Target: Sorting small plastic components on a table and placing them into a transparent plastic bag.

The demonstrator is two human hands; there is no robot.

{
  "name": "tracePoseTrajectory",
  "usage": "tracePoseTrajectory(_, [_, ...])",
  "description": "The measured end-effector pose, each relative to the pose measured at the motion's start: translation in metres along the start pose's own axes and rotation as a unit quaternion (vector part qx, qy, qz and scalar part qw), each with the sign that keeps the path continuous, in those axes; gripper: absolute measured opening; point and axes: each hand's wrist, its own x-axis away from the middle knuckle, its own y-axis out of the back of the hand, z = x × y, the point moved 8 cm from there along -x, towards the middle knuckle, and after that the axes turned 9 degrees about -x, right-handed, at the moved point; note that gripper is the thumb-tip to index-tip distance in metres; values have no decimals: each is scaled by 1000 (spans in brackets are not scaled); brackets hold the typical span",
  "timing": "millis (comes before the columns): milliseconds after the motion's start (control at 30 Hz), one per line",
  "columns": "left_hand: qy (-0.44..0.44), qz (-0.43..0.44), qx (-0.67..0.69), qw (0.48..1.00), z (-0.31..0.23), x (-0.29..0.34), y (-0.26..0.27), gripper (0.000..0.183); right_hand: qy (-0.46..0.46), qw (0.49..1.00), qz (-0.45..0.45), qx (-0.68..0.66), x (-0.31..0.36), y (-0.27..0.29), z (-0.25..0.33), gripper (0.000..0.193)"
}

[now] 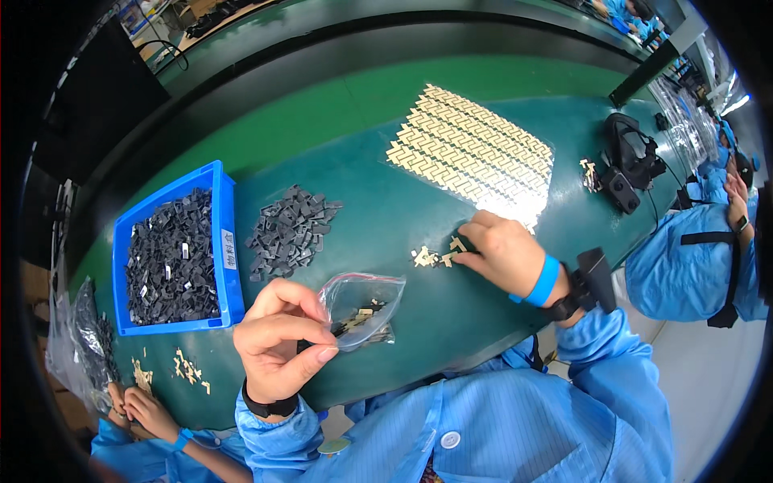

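My left hand [282, 338] pinches the edge of a clear zip bag [385, 302] between thumb and fingers. The bag's mouth gapes, and several small dark and cream pieces lie inside it. Over the green table my right hand [509, 256] has its thumb and forefinger on a small cream T-shaped piece [457, 243]. Right beside those fingertips is a little pile of loose cream pieces [424, 257]. Beyond the right hand lies a clear sheet with rows of cream T-shaped pieces [471, 149].
A blue bin [231, 278] full of dark grey pieces stands on the left, beside a heap of similar grey pieces [291, 229]. At lower left another person's hands [145, 410] work near scattered cream pieces [187, 369]. A black strapped device [628, 161] lies at far right, near another person [684, 258].
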Motion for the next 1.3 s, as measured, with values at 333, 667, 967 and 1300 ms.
tracePoseTrajectory(333, [-8,-8,-18,1000,1,2,3,15,96,992,-7,-87,-15,-15,24,19])
tracePoseTrajectory(667, [-2,4,-9,1000,3,1,0,15,194,973,122,-20,-34,-21,29,23])
tracePoseTrajectory(967, [1,8,-11,1000,4,0,-1,15,188,971,151,1,-37,-23,33,11])
tracePoseTrajectory(1300, [1,8,-7,1000,3,1,-1,14,193,976,101,16,-27,-20,29,10])
